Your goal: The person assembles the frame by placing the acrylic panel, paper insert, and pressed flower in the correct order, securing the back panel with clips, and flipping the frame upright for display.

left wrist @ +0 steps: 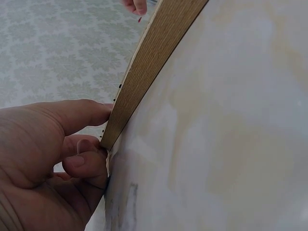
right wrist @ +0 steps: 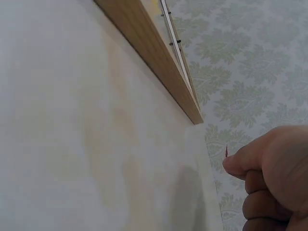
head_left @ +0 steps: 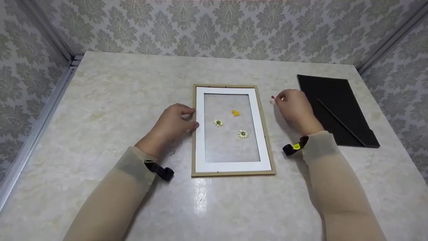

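Right hand pinches a small red piece just right of the wooden frame, whose left edge the left hand grips; I judge the piece feather-light and brittle, best held softly by one end.

- On the worktop here: a frame, two daisies and a petal cluster within its opening.
- Left fingers at its left edge; right fingers, tipped with a small piece, beyond its right.
- Farther right, a stick on a board.
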The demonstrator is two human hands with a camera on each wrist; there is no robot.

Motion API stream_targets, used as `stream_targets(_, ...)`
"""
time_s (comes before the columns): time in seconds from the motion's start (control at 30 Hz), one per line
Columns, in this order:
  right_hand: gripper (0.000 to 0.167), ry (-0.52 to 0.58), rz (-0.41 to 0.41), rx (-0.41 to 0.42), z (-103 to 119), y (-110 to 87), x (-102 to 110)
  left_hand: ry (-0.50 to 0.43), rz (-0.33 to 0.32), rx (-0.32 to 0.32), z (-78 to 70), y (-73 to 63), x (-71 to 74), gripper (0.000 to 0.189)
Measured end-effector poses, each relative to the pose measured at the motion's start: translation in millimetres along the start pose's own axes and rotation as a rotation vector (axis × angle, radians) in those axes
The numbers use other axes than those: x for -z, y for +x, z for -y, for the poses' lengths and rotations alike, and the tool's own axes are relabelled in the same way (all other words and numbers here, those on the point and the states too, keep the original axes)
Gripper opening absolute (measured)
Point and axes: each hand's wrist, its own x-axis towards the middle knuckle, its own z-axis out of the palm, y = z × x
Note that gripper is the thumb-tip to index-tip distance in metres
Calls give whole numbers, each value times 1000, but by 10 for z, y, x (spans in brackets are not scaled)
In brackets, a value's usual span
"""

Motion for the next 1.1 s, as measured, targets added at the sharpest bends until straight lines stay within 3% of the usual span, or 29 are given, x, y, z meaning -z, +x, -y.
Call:
stream_targets(0.6,26,116,83,99,457,-95,-255,-32,5,-7,11,43,-8,60)
stream_targets(0.9,26,155,149,101,590,-58,-225,-24,-14,-9,24,-7,19,60)
stream_targets(1.1,26,139,226,108,877,42,-118,-23,-7,-15,24,7,6,60)
